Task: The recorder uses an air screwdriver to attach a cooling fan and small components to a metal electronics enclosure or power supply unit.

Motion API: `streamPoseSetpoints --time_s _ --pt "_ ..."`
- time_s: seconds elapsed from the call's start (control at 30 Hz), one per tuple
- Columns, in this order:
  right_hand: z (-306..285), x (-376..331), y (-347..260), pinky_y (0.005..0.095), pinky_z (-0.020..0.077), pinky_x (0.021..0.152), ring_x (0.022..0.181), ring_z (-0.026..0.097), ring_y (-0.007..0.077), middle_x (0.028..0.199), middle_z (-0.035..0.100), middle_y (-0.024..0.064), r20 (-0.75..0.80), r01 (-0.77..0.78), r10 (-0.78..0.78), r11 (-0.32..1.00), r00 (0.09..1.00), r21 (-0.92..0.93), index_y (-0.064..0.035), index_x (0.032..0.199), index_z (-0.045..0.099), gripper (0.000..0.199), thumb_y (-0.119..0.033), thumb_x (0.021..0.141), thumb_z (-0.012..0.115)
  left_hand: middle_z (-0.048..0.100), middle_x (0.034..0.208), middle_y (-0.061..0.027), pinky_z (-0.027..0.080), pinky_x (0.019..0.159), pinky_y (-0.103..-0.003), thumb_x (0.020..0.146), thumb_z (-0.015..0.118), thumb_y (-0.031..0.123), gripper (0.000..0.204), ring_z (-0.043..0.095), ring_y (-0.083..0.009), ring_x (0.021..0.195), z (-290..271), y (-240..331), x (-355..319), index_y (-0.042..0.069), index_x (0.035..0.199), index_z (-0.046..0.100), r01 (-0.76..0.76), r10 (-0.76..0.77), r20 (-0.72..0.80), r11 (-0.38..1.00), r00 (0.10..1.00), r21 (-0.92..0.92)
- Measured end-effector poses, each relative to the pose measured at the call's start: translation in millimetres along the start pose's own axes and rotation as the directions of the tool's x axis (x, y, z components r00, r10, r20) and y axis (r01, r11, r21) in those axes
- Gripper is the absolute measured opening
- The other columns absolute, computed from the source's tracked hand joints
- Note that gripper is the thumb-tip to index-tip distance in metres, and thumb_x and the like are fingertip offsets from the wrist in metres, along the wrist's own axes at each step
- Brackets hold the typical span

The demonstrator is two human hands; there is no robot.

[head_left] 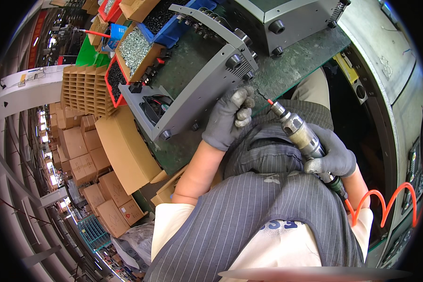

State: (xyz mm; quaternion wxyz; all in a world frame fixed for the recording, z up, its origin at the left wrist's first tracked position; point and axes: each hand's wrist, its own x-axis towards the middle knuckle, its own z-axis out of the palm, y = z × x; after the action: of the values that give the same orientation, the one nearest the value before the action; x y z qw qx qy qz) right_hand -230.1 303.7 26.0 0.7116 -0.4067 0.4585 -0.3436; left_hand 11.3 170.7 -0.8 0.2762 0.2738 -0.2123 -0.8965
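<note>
A power screwdriver with a metallic body sits slantwise in front of the person's lap, its thin bit pointing up and left, near the left hand but apart from it. The right hand, in a grey glove, is wrapped around its body, the thumb lying along the near side. An orange coiled hose loops off to the right beside the tool's rear end.

The left hand, also gloved, has its fingers curled inward just beside the lower edge of a grey metal casing. A small dark shape shows at the fingertips; whether the hand is gripping it cannot be made out.

The casing lies tilted on the green surface, black round feet jutting from its near face and a black fan inside its left end. A second grey casing stands beyond it to the right.

Farther left are a carton of silver screws, a red tray of small black parts and a blue bin with dark pieces. Next come a cardboard divider grid, an open cardboard box and stacked cartons.
</note>
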Motion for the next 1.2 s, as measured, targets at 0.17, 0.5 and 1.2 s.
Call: streamPoseSetpoints --time_s 0.17,0.5,1.2 --pt "3 4 1 0.0291 0.0452 0.08 0.086 0.057 0.0154 0.099 0.059 0.0073 0.044 0.11 -0.109 0.994 0.993 -0.027 0.0009 0.124 0.048 0.084 -0.035 0.057 0.083 0.052 0.079 -0.0002 0.033 0.046 -0.015 0.092 0.054 0.021 0.025 0.041 -0.0044 0.055 6 -3 6 0.001 0.108 0.055 -0.077 0.076 -0.174 0.997 0.982 -0.001" --pt "1 7 7 0.0276 0.046 0.076 0.081 0.057 0.0144 0.096 0.059 0.0072 0.054 0.056 -0.055 0.998 0.997 -0.011 0.001 0.125 0.047 0.084 -0.035 0.058 0.083 0.051 0.068 0.0023 0.029 0.042 -0.016 0.093 0.053 0.028 0.029 0.035 -0.002 0.048 11 -5 8 0.0 0.1 0.057 -0.053 0.056 -0.145 0.998 0.988 0.021" --pt "0 15 5 0.0282 0.0433 0.083 0.09 0.055 0.0153 0.099 0.059 0.0073 0.073 0.057 -0.06 0.997 0.995 0.042 0.0006 0.12 0.05 0.077 -0.033 0.058 0.082 0.052 0.065 0.0007 0.033 0.044 -0.017 0.087 0.058 0.04 0.039 0.042 -0.0028 0.05 33 9 -4 0.002 0.092 0.064 -0.039 0.154 -0.104 0.717 0.983 0.696"
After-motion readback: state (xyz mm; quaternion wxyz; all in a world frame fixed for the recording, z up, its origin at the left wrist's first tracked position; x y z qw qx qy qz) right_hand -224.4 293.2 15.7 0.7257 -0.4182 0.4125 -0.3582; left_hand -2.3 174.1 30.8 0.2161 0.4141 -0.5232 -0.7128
